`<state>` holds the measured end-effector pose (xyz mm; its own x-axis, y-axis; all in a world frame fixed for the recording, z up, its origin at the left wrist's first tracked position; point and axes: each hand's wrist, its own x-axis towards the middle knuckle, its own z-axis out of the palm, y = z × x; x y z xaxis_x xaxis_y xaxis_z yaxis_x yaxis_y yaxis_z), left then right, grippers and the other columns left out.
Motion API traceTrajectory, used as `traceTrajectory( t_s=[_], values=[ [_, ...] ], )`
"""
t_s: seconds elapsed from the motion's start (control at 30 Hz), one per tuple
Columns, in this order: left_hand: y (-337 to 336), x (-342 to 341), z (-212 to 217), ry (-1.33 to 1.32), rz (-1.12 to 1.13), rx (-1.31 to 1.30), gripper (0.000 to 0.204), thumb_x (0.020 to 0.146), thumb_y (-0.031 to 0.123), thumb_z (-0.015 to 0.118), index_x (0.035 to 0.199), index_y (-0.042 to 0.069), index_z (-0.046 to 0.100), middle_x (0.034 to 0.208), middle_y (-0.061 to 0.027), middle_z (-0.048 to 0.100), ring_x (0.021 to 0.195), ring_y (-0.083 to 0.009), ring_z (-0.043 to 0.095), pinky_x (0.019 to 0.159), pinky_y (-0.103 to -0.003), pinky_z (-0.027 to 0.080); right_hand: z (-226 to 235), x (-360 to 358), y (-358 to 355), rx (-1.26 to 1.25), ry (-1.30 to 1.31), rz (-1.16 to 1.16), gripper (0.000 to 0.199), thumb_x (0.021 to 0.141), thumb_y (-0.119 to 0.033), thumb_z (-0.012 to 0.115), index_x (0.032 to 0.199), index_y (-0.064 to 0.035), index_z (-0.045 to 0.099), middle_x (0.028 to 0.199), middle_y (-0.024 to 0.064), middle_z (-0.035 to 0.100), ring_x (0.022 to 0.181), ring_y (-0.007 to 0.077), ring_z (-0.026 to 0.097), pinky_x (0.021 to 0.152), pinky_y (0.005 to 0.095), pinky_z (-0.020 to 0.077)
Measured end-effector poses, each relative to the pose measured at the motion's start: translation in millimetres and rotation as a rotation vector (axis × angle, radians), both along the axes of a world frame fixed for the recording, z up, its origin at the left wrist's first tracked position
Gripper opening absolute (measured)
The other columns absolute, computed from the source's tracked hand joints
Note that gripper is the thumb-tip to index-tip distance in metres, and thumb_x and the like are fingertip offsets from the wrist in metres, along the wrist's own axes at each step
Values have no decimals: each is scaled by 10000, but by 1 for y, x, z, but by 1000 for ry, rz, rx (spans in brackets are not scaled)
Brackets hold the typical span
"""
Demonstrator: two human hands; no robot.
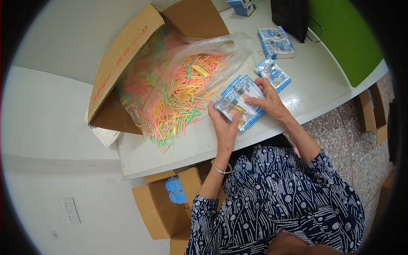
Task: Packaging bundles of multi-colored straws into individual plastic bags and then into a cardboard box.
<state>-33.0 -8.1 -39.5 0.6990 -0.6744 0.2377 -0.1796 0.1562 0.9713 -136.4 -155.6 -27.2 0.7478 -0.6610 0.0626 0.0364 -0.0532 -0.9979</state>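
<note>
Between my two hands, just above the table's near edge, are blue-and-white striped packets (pixel 240 97) with printed fronts and a small clear part showing coloured sticks. My left hand (pixel 224 127) grips their left side, thumb on top. At their right side my right hand (pixel 271 102) is closed on them too, thumb lying across the face. How many packets are stacked there I cannot tell. Left of my hands, thin pink, yellow and green sticks (pixel 182 97) spill from a clear plastic bag (pixel 238 44) inside a tipped cardboard box (pixel 123 63).
Beyond my right hand lie a striped packet stack (pixel 274 75) and another stack (pixel 276 42). A black bag (pixel 291 17) sits at the back of the white table (pixel 314 95). Below the table, an open carton (pixel 163 208) holds blue packets. Another carton (pixel 370 108) stands on the floor.
</note>
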Motion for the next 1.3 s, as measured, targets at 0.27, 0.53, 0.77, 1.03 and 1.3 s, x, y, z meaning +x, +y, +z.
traceTrajectory(
  t_s=[0.27, 0.53, 0.77, 1.03, 1.3],
  values=[
    [-17, -5, 28, 503, -302, 69, 557, 802, 104, 713, 1263, -1, 418, 1093, -78, 598, 979, -121, 588, 863, -266, 484, 9, -4, 5, 422, -192, 271, 576, 847, -133, 646, 1344, 2, 387, 1234, 66, 534, 1108, 93, 509, 952, 237, 396],
    [-14, 5, 18, 70, -221, 53, 732, 752, 57, 746, 1331, -3, 301, 1176, -125, 563, 1058, -185, 579, 893, -312, 488, 1, 0, 1, 48, -150, 338, 855, 802, -289, 724, 1426, 11, 222, 1329, 126, 466, 1201, 178, 450, 1025, 305, 345],
    [-9, 10, 8, -173, -260, 129, 1109, 640, 94, 820, 1422, 87, 34, 1287, -193, 461, 1168, -289, 513, 978, -398, 445, 12, -9, -5, -249, 131, 533, 958, 718, -433, 770, 1401, -3, 253, 1260, 217, 506, 1186, 282, 476, 1000, 361, 363],
    [2, 30, 28, -405, -383, 183, 1128, 651, 166, 828, 1414, 38, 7, 1328, -229, 403, 1210, -314, 468, 1007, -415, 407, 1, -9, -2, -225, 86, 520, 901, 723, -418, 752, 1374, 4, 295, 1155, 217, 555, 1110, 306, 514, 943, 361, 396],
    [6, 46, 80, -798, -487, 447, 873, 662, 393, 753, 1276, -67, 337, 1204, -271, 498, 1129, -415, 498, 930, -437, 424, 0, -12, 5, -113, 135, 537, 785, 730, -314, 750, 1330, 31, 379, 1199, 133, 554, 1054, 204, 516, 924, 335, 409]
  ],
)
